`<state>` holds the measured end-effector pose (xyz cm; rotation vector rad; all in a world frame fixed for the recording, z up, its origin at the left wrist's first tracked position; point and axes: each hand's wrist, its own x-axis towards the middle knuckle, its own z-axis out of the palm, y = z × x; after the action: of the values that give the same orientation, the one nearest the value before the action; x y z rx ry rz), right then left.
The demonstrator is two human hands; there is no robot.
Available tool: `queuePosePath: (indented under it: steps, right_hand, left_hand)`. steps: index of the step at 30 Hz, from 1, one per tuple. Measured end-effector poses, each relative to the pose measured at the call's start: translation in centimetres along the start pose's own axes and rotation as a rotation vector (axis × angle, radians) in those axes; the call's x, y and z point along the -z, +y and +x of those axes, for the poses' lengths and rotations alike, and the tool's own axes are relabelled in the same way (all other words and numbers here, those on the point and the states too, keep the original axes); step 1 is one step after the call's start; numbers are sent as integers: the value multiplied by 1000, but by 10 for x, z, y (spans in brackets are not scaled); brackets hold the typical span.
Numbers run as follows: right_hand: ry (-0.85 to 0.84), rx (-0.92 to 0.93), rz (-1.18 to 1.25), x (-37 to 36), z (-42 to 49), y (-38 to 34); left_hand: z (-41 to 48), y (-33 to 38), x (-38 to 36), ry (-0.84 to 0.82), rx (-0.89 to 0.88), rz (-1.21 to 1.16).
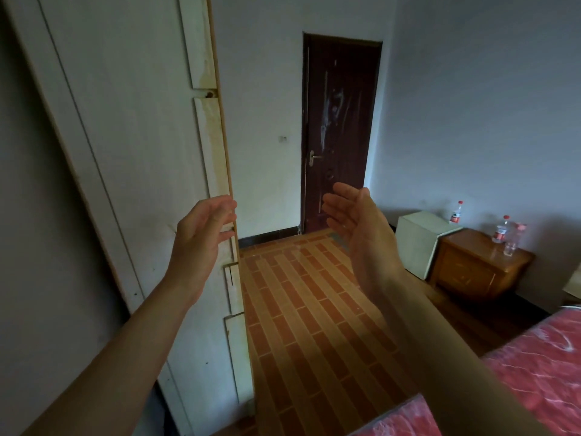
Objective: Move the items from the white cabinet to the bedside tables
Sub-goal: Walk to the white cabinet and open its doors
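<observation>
The white cabinet's door (132,152) stands at the left, seen edge-on, and its inside is hidden. My left hand (201,234) is open with its fingertips at the door's edge. My right hand (355,225) is raised in mid-air, palm turned left, fingers apart and empty. At the right stand a wooden bedside table (471,265) and a white bedside table (421,237). A water bottle (456,212) stands on the white one. Two more bottles (502,229) and a clear glass (510,248) stand on the wooden one.
A dark brown door (339,133) is shut in the far wall. Striped orange floor tiles (301,309) run from me to it. A bed with a red patterned cover (534,372) fills the lower right corner.
</observation>
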<state>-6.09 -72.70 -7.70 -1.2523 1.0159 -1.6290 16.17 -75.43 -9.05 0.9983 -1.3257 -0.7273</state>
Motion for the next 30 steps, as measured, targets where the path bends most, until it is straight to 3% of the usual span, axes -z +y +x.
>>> queuePosePath:
  steps: [14,30]
  right_hand:
    - [70,-41,-37,-50,111,71]
    - [137,18,-63,-43,303,138]
  left_hand:
    - [113,-79,-1,-55,68,-36]
    - [292,-142,-91,-147,14,-15]
